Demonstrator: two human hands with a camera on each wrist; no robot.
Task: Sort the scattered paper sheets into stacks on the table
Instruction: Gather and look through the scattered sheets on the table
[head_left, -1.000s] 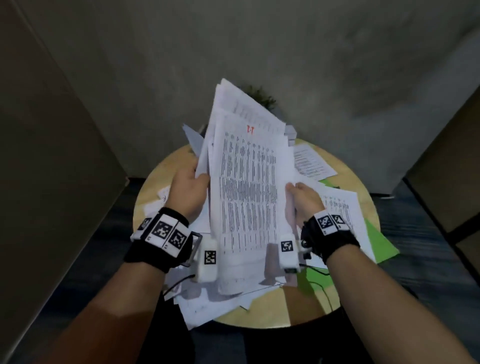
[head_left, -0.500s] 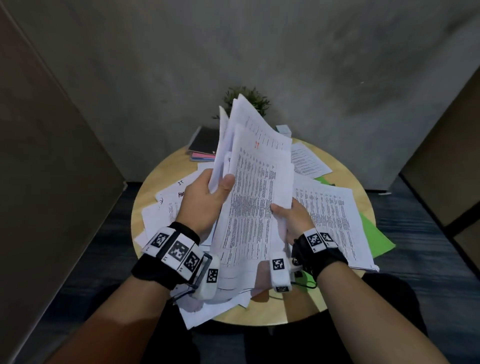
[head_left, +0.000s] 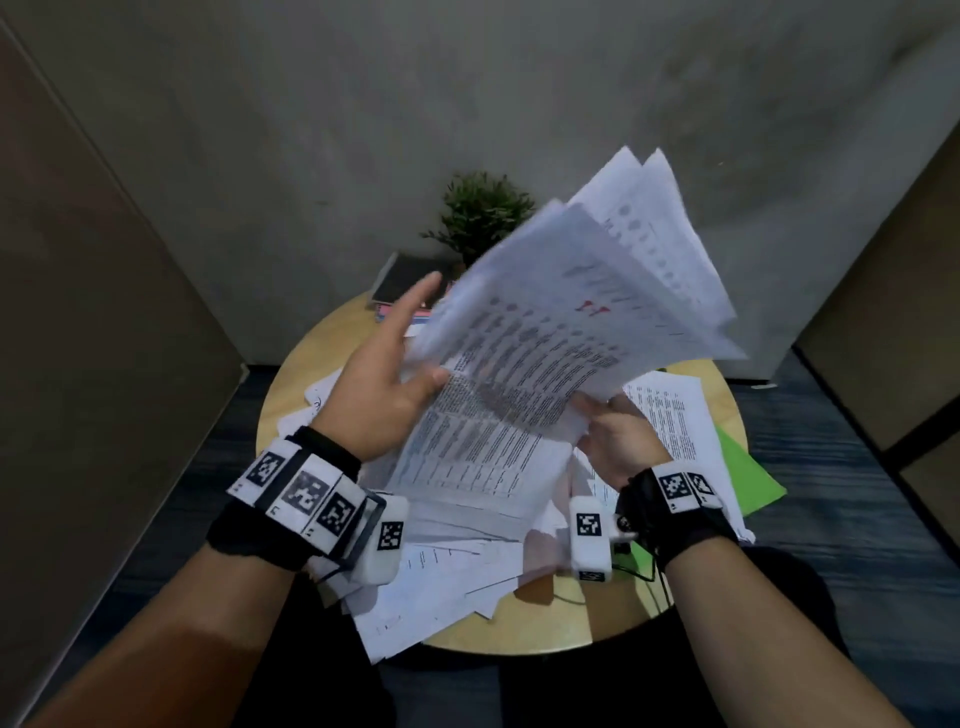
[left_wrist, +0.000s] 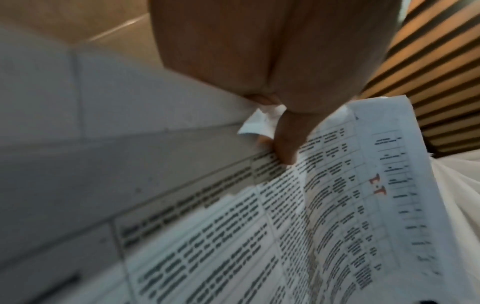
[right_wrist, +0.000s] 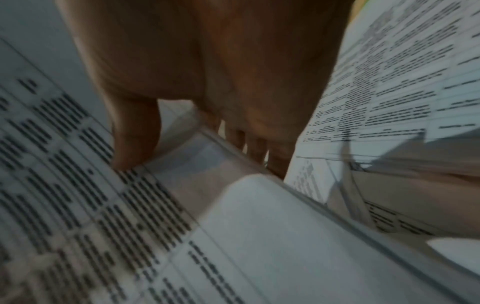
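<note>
Two hands on one fanned bundle of printed sheets (head_left: 561, 364), raised and tilted above the round wooden counter (head_left: 291, 384): left hand (head_left: 382, 384) at the bundle's left edge, thumb pressed onto the top page and fingers stretched out behind it; right hand (head_left: 615, 441) at the lower right edge, thumb on the printed face and fingers curled beneath in a firm grip. More loose sheets (head_left: 431, 597) scattered flat across the counter under the bundle, some over a green sheet (head_left: 748, 473) at the right. Behind, a small potted plant (head_left: 483, 213) and a dark notebook (head_left: 405, 275) at the counter's far edge.
</note>
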